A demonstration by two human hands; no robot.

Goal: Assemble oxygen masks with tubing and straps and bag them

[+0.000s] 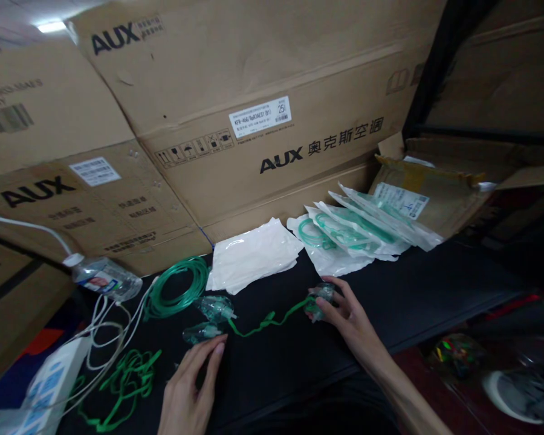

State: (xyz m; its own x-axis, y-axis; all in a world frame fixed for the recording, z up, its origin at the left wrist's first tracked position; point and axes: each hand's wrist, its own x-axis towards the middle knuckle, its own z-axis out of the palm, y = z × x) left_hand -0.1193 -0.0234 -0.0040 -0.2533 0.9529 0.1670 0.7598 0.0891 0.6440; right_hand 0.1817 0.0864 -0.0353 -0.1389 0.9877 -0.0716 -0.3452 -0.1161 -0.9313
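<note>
Right hand point(348, 311) in snug grip on clear mask point(323, 292), left hand point(191, 379) narrow beside another mask point(200, 332), hold unclear

Left hand point(193, 383): one. Right hand point(350, 314): one. Clear masks point(215, 308): three. Tubing coil point(199, 281): one. Tangled green strap heap point(127, 368): one, strands uncountable. Bottle point(111, 281): one. White packet pile point(254, 254): one, pieces uncountable. Sealed packets with green tubing point(340, 232): at least four. Open carton point(453, 208): one. Power strip point(57, 377): one. Shoe point(521, 396): one.
</note>
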